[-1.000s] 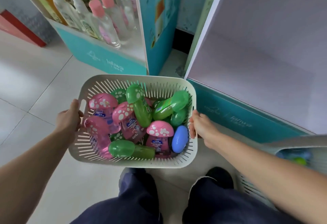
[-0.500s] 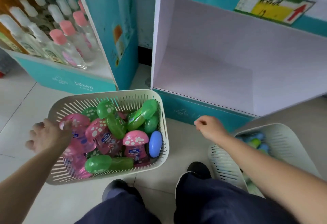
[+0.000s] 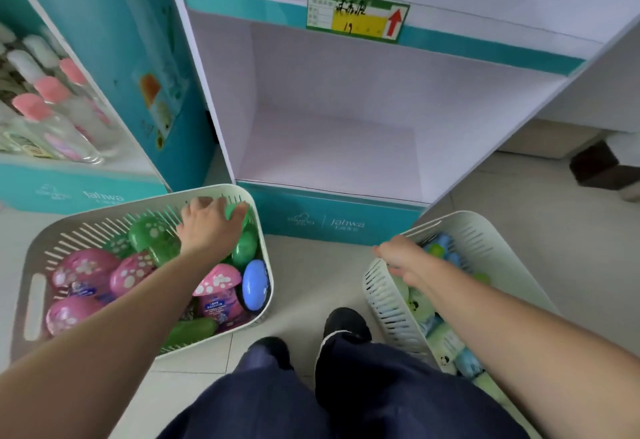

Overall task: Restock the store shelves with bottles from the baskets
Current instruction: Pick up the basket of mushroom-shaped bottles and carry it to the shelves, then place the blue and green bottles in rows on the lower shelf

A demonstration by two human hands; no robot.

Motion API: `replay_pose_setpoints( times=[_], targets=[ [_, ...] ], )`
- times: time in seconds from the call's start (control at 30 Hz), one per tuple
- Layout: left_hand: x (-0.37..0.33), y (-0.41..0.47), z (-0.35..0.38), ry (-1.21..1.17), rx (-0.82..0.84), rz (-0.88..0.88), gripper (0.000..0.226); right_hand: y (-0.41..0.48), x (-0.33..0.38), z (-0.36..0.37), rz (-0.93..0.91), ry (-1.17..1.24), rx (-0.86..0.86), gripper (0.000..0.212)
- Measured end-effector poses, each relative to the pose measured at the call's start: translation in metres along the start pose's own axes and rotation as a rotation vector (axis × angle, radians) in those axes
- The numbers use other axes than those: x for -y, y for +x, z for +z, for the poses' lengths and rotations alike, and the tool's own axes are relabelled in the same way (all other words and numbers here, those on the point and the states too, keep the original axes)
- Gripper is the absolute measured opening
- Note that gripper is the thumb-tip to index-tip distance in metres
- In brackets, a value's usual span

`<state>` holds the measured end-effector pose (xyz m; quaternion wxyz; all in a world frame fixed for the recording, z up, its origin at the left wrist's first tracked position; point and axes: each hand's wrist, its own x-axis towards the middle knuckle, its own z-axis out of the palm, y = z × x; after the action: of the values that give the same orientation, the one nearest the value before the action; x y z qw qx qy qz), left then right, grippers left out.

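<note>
Picking seemed the step in hand: the left hand (image 3: 211, 227) curled round a green bottle (image 3: 235, 212) in the left basket (image 3: 104, 215) at lower left, the right hand (image 3: 401, 258) sat at the rim of the right basket (image 3: 485, 221), its grip unreadable, and the next move would need a clean lift onto the shelf (image 3: 329, 147) at upper centre.

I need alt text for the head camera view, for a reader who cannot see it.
A person's left hand grips a green bottle in the left basket, which is full of coloured bottles, while the right hand is at the rim of the right basket. Both baskets sit on the floor before a white shelf.
</note>
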<state>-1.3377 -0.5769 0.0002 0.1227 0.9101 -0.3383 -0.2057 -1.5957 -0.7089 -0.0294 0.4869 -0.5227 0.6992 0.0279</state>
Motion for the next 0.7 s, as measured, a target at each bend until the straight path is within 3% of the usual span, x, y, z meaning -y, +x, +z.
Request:
replay_pose_setpoints(
  times=[0.07,0.17,0.2,0.37,0.57,0.7],
  targets=[
    [-0.014,-0.006,0.004,0.009,0.018,0.082,0.055,0.004,-0.008,0.0,0.005,0.009,0.035,0.046],
    [-0.034,-0.008,0.011,0.065,0.072,0.2,0.052,-0.002,-0.016,0.005,-0.033,0.003,0.158,0.005],
    [-0.04,-0.007,0.014,0.088,0.098,0.237,0.052,-0.006,-0.017,0.008,-0.044,-0.03,0.193,0.004],
    [-0.073,-0.008,0.038,0.141,0.262,0.401,0.05,-0.037,-0.017,0.01,-0.105,-0.209,0.442,0.04],
    [-0.126,-0.014,0.091,0.202,0.58,0.58,0.057,-0.046,-0.031,0.017,-0.092,-0.177,0.877,0.055],
    [-0.148,-0.014,0.113,0.221,0.653,0.59,0.071,-0.033,-0.041,0.019,-0.105,-0.184,0.946,0.051]
  ],
)
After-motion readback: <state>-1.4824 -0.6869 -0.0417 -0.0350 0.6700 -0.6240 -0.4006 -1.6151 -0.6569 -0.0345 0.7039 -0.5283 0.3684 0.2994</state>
